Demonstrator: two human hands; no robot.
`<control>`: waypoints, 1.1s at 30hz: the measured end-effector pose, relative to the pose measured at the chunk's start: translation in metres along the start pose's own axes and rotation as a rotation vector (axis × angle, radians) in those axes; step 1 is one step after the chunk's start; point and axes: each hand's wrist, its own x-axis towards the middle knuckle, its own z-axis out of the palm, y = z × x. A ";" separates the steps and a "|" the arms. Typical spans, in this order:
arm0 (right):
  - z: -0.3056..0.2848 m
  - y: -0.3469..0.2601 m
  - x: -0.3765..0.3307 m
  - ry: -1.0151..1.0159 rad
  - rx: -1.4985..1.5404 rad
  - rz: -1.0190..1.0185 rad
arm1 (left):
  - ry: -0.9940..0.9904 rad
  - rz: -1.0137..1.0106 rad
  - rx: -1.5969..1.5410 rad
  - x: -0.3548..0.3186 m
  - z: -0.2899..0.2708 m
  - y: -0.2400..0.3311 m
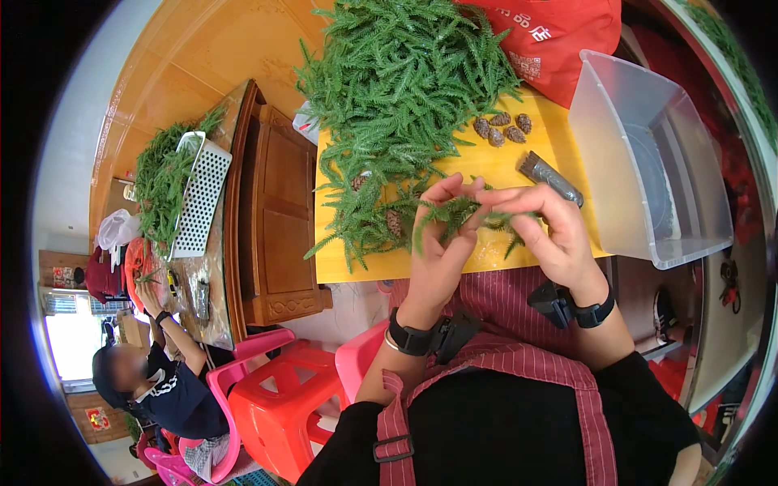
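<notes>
Left hand (438,243) – fingers curled, pinching one end of a green conifer sprig (462,215); black wristband worn. Right hand (551,231) – thumb and forefinger closed on the same sprig from the other side, the two hands touching at the fingertips; black wristband with a small clipped device. The sprig was held just above the near edge of the yellow desk (502,162).

On the desk: a large heap of green conifer sprigs (397,89) covering the far left part, with a few cones lying among its near branches; a cluster of brown cones (502,130) just right of the heap; a dark cylindrical tool (551,178) lying near the right hand; a clear plastic bin (648,162) at the right edge; a red bag (559,40) behind it.

Elsewhere: red and pink plastic stools (284,389) on the floor; another person (162,381) seated at a wooden table to the left, beside a white perforated tray (201,194) with more greenery
</notes>
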 end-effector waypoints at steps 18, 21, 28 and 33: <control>-0.004 0.005 -0.001 0.400 0.443 0.365 | 0.311 -0.002 0.076 -0.004 0.005 -0.010; -0.002 0.003 -0.003 0.324 0.418 0.351 | 0.334 -0.006 -0.003 -0.005 0.008 -0.007; -0.004 -0.008 -0.002 0.033 0.277 0.125 | 0.310 0.149 0.072 -0.003 0.007 -0.008; -0.007 -0.004 0.003 0.032 -0.097 -0.045 | 0.218 0.266 0.410 -0.003 0.007 -0.004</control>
